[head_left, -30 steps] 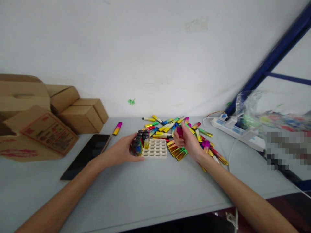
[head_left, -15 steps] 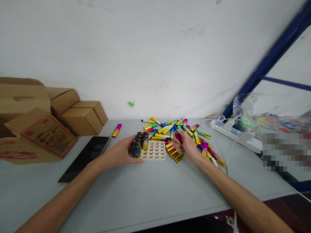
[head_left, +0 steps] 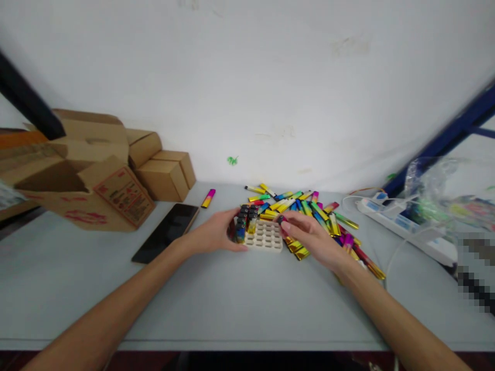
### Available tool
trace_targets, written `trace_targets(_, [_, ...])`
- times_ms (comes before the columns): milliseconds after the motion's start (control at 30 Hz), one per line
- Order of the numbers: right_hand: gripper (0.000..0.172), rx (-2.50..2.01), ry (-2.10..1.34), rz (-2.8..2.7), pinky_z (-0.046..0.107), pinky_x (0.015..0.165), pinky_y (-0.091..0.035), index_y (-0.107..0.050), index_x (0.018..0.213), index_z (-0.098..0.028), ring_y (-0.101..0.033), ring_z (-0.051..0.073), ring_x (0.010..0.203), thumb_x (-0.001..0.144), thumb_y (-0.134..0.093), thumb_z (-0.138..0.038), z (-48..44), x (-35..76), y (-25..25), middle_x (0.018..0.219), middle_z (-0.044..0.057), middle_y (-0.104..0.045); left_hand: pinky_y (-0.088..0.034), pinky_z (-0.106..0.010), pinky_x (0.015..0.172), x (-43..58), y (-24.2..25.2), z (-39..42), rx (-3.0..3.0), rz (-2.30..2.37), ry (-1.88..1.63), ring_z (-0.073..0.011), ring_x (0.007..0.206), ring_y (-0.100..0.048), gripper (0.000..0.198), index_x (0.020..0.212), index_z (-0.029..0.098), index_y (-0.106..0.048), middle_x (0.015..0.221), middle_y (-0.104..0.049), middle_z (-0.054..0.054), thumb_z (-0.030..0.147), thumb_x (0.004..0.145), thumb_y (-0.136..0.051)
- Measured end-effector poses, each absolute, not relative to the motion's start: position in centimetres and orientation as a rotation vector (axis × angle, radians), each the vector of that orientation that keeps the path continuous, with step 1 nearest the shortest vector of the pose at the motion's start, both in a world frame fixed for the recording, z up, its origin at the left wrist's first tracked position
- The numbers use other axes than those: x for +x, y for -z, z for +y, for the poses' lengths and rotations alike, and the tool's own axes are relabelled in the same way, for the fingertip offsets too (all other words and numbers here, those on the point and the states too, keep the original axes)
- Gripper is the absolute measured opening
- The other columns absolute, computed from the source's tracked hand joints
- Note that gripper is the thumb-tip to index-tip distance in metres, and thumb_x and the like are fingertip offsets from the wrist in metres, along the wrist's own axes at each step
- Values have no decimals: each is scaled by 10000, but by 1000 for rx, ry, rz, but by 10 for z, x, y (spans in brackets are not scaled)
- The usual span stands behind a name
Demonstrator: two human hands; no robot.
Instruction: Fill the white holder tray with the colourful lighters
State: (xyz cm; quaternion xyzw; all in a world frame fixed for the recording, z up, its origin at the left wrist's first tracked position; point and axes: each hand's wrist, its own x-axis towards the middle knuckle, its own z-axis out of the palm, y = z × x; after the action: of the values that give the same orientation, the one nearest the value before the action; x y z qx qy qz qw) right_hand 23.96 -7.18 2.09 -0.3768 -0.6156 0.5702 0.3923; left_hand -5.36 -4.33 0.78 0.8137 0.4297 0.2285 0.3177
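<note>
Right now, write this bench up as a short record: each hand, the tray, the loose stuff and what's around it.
Left hand: cupped around the left end of the tray
Right hand: fingers pinching a lighter near the tray's right side
Tray: pale, with rows of holes; lighters upright at its left end, holes bare at the right
Loose pile: many-coloured lighters, behind and right of the tray
Stray lighter: alone, behind the tablet
Left side: tablet, cardboard boxes
Right side: power strip, clear plastic

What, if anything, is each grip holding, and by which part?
Right grip: a lighter, pinched near its dark end. Left grip: around the left end of the pale tray.
</note>
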Motion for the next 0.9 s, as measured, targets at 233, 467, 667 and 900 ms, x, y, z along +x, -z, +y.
trace_targets(233, [379, -886, -1265, -1722, 349, 825, -621, -724, 1149, -214, -780, 213, 878, 920, -794, -508, -69, 214, -27, 978, 61, -818, -569, -331, 753, -51, -9, -46, 2135, 1146, -597, -275, 894, -732, 770, 1270, 175, -654, 1044, -782, -73, 521, 639, -929])
trace_targets(467, [286, -893, -657, -2000, 324, 793, -659, -774, 1112, -190, -786, 204, 837, 996, -728, -448, -71, 197, -26, 985, 90, -799, -561, -330, 758, -51, -8, -46, 2153, 1143, -601, -274, 890, -730, 752, 1253, 186, -630, 1005, -777, -59, 525, 650, -925])
trace_targets(667, [256, -864, -371, -2128, 355, 814, -647, -783, 1155, -217, -776, 238, 887, 1027, -695, -421, -72, 198, -30, 1035, 101, -810, -539, -327, 707, -52, -4, -44, 2192, 1182, -559, -267, 835, -712, 773, 1218, 161, -610, 988, -761, -68, 569, 641, -921])
trace_targets(900, [280, -908, -407, -2281, 407, 870, -617, -777, 1159, -244, -756, 269, 928, 1059, -621, -454, -70, 197, -44, 1047, 111, -782, -552, -353, 773, -52, -6, -44, 2202, 1166, -539, -313, 964, -728, 779, 1241, 162, -599, 1054, -769, -95, 557, 654, -925])
